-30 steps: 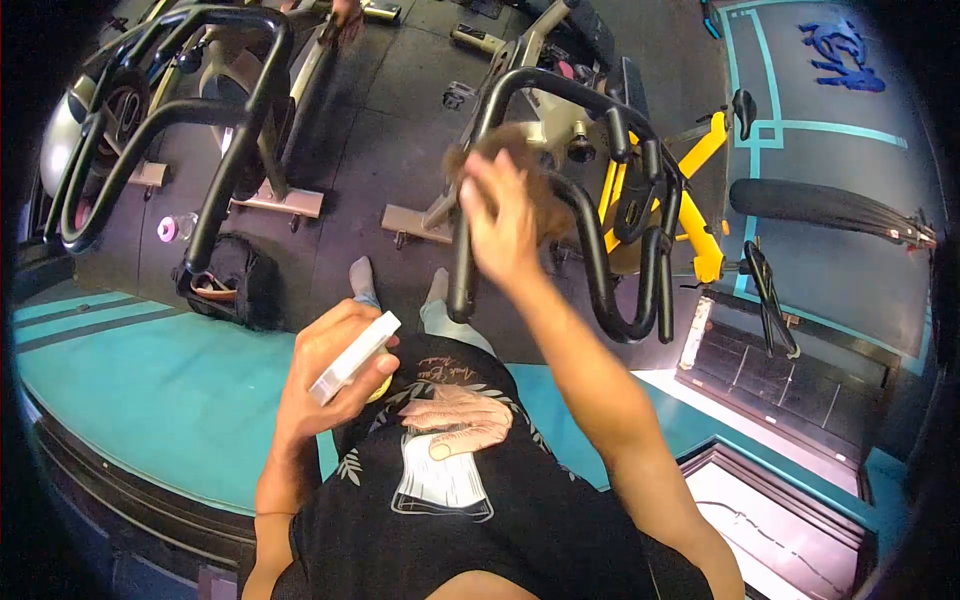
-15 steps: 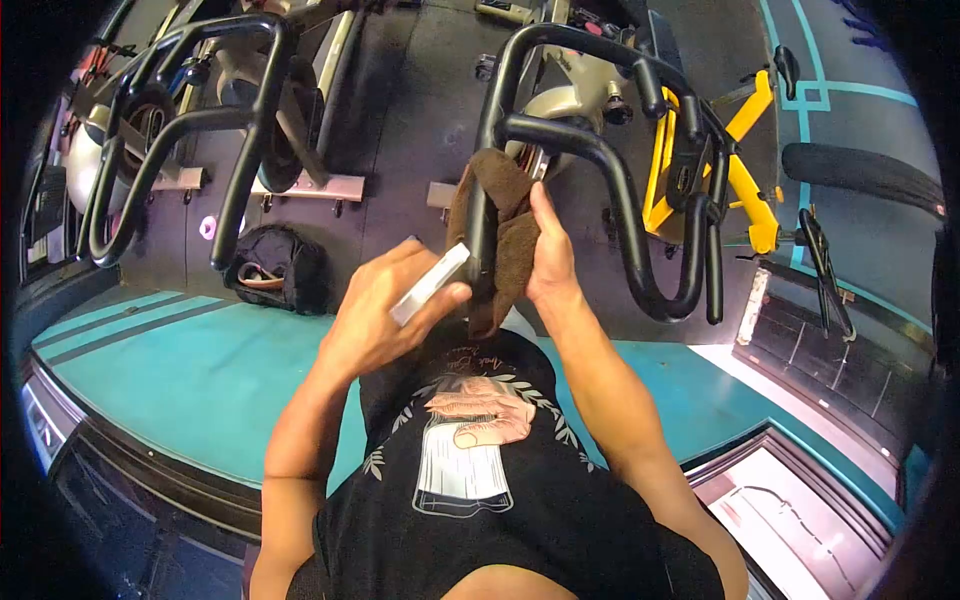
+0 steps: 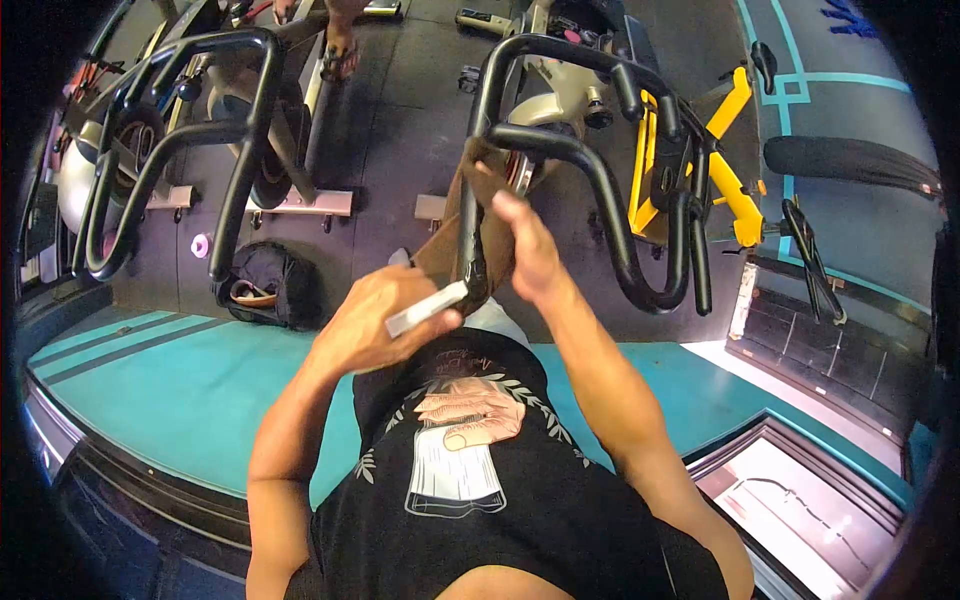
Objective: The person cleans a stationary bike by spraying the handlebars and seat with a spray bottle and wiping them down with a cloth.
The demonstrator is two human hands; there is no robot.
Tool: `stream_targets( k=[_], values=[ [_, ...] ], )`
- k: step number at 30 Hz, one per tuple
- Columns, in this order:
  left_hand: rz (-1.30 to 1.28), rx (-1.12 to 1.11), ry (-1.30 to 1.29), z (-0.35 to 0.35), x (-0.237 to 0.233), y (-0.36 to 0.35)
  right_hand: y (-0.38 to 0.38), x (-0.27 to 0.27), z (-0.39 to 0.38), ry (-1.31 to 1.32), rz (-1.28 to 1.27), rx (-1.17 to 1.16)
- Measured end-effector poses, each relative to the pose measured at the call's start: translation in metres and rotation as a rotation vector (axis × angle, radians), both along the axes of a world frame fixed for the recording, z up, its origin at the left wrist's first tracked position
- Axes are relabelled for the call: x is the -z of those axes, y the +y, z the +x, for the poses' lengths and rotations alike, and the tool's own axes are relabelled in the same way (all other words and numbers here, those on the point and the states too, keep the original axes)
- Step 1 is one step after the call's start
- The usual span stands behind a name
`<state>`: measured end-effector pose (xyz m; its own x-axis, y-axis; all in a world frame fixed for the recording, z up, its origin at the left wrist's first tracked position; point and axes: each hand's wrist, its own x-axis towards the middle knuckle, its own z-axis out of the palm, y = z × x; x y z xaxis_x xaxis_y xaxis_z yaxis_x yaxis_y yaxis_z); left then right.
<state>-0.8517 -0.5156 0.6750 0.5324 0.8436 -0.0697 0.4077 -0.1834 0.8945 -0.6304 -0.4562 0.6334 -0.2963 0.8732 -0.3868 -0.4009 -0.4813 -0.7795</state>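
My left hand [image 3: 385,310] is closed round a white, flat, narrow object [image 3: 425,310] whose kind I cannot make out. It is just left of the lower end of a black handlebar [image 3: 471,215] on an exercise bike. A brown cloth [image 3: 445,245], smeared by motion, runs round both sides of that bar and reaches close to my left fingers. On the bar's right side my right hand [image 3: 530,245] has the cloth against its palm and fingers; its fingertips are blurred. Shiny dark marks show on the bar's lower end.
Another exercise bike's handlebar [image 3: 245,150] stands at the left, with a black bag [image 3: 270,285] on the floor below it. A yellow bike frame [image 3: 735,205] is at the right. Another person's foot [image 3: 340,55] shows at the top. A teal ledge [image 3: 190,390] runs near me.
The brown cloth has gone from folded over the bar to stretched and blurred along it. My right hand has shifted slightly left and my left hand lower. Another person's feet have appeared at the top.
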Motion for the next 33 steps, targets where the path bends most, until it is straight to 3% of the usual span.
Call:
stream_targets(
  k=[2,5,8,10,12,14,15,16,18,22,25,27,28,30,33],
  values=[
    [0.043,0.014,-0.058,-0.005,-0.006,-0.006,-0.027,-0.019,-0.002,-0.589,0.276,-0.209],
    [-0.017,0.008,-0.05,-0.015,-0.009,-0.015,-0.041,-0.029,-0.013,-0.991,0.357,-0.216],
    [-0.04,0.016,-0.088,-0.014,-0.004,-0.021,0.019,-0.009,-0.033,-1.066,0.146,-0.233],
    [-0.086,-0.038,-0.121,-0.013,-0.005,-0.022,0.053,-0.005,-0.021,-0.509,-0.257,-0.362],
    [-0.121,-0.043,-0.147,-0.014,-0.009,-0.023,0.049,-0.004,-0.022,-0.477,-0.256,-0.296],
    [-0.146,-0.051,-0.182,-0.013,-0.013,-0.024,0.032,0.006,-0.027,-0.684,-0.058,-0.183],
    [-0.12,-0.042,-0.146,-0.014,-0.017,-0.025,0.013,-0.002,-0.031,-0.966,0.201,-0.075],
    [-0.091,-0.041,-0.107,-0.015,-0.019,-0.026,0.001,0.017,-0.021,-1.061,0.333,-0.135],
    [-0.098,-0.046,-0.105,-0.02,-0.02,-0.033,-0.027,-0.023,-0.025,-1.118,0.342,-0.115],
    [-0.137,-0.111,-0.133,-0.023,-0.025,-0.035,-0.082,-0.036,-0.032,-1.199,0.691,-0.082],
    [-0.162,-0.147,-0.122,-0.025,-0.026,-0.039,-0.083,-0.032,-0.036,-1.244,0.757,-0.027],
    [-0.153,-0.147,-0.126,-0.027,-0.026,-0.035,-0.072,-0.029,-0.036,-1.056,0.492,-0.12],
    [-0.17,-0.165,-0.142,-0.027,-0.026,-0.034,-0.063,-0.005,-0.036,-0.895,0.193,-0.05],
    [-0.185,-0.193,-0.154,-0.031,-0.025,-0.03,-0.035,-0.018,-0.031,-0.107,-0.364,0.026],
    [-0.249,-0.231,-0.219,-0.036,-0.021,-0.029,-0.028,-0.018,-0.014,0.292,-0.458,-0.022]
  ],
)
